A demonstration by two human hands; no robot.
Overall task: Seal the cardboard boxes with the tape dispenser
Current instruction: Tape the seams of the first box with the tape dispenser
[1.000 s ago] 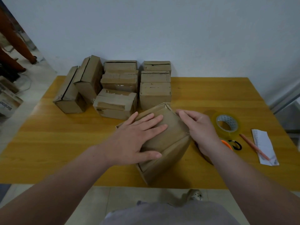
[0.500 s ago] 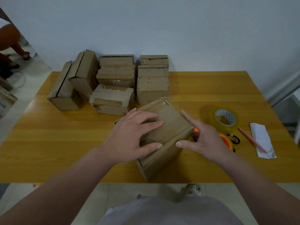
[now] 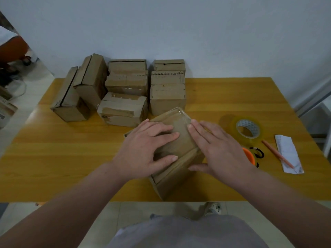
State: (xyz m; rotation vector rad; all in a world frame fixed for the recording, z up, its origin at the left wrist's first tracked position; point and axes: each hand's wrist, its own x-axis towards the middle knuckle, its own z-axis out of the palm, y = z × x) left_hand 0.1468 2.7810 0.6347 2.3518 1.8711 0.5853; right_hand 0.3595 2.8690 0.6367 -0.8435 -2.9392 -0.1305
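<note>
Both hands lie flat, fingers straight and gripping nothing, on the cardboard box (image 3: pixel 180 140) at the frame's centre. The left hand (image 3: pixel 143 149) presses its top and the right hand (image 3: pixel 218 149) its right edge, apparently smoothing tape down. The next move likely calls for the tape roll (image 3: pixel 248 128) at right. I count eight other boxes (image 3: pixel 167 97) upper left, one roll, one pencil (image 3: pixel 275 153) and one paper slip (image 3: pixel 284 145).

One cardboard box (image 3: pixel 179 140) sits at centre under one left hand (image 3: pixel 143 149) and one right hand (image 3: pixel 220 151). About seven more boxes (image 3: pixel 123 111) cluster upper left; overlaps blur the exact count. At right lie one tape roll (image 3: pixel 258 138), one pencil (image 3: pixel 275 153) and one paper slip (image 3: pixel 284 145).
</note>
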